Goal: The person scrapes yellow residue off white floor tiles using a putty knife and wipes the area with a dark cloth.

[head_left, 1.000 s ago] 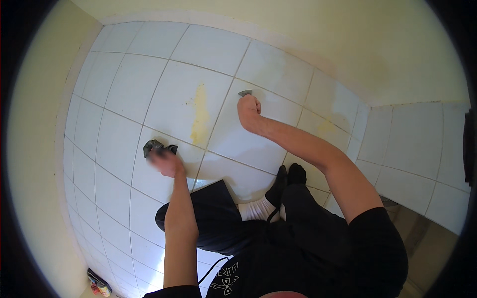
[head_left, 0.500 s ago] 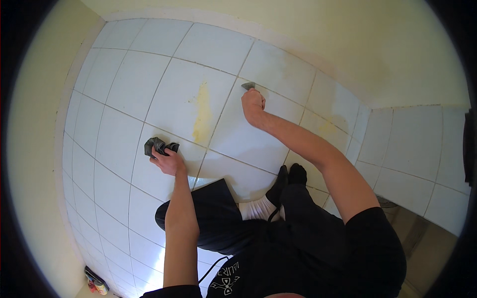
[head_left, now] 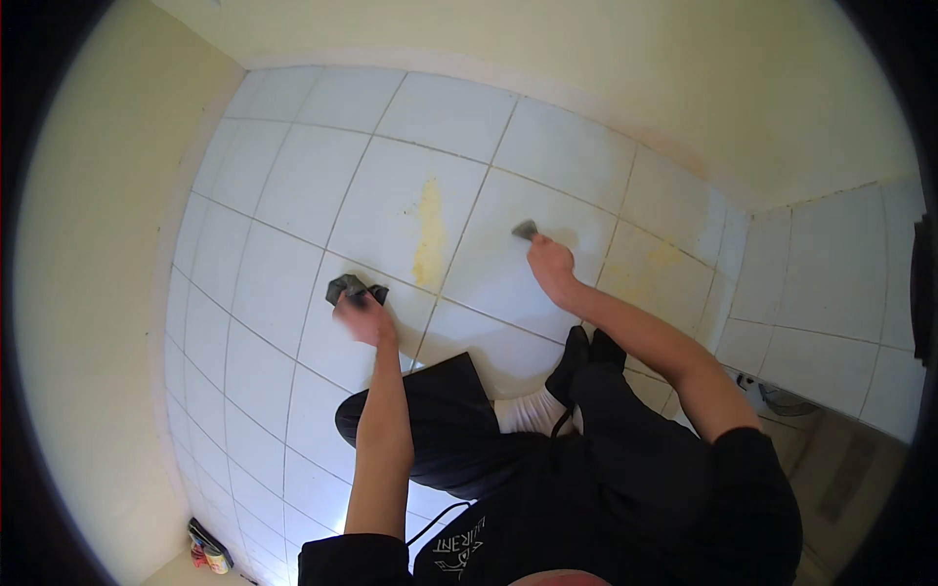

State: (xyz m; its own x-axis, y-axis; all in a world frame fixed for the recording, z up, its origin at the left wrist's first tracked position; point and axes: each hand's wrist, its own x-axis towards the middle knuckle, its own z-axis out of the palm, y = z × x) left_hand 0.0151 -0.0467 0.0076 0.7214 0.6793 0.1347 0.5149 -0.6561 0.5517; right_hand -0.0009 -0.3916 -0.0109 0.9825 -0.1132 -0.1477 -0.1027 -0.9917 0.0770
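My left hand (head_left: 363, 320), a little blurred, is closed around a dark, crumpled cloth (head_left: 346, 286), low over the white floor tiles. My right hand (head_left: 553, 264) is a fist around a small scraper (head_left: 526, 230) whose grey, wedge-shaped blade points away from me; the grip hides its handle. I cannot tell whether the blade touches the tile. Between the two hands, a streak of yellow residue (head_left: 427, 234) runs along one tile. Fainter yellow patches (head_left: 660, 262) mark the tiles to the right of my right hand.
Cream walls (head_left: 586, 59) close off the far and left sides of the tiled floor (head_left: 435, 107). At the right stands a white tiled ledge (head_left: 821, 264). My bent legs and black-shod feet (head_left: 576, 363) are close below the hands. Small items (head_left: 208, 549) lie at the lower left.
The whole view has shifted, so the floor appears further right and lower. Across its tile, my right hand has drawn the scraper nearer to me. The left hand keeps the cloth over the same tile.
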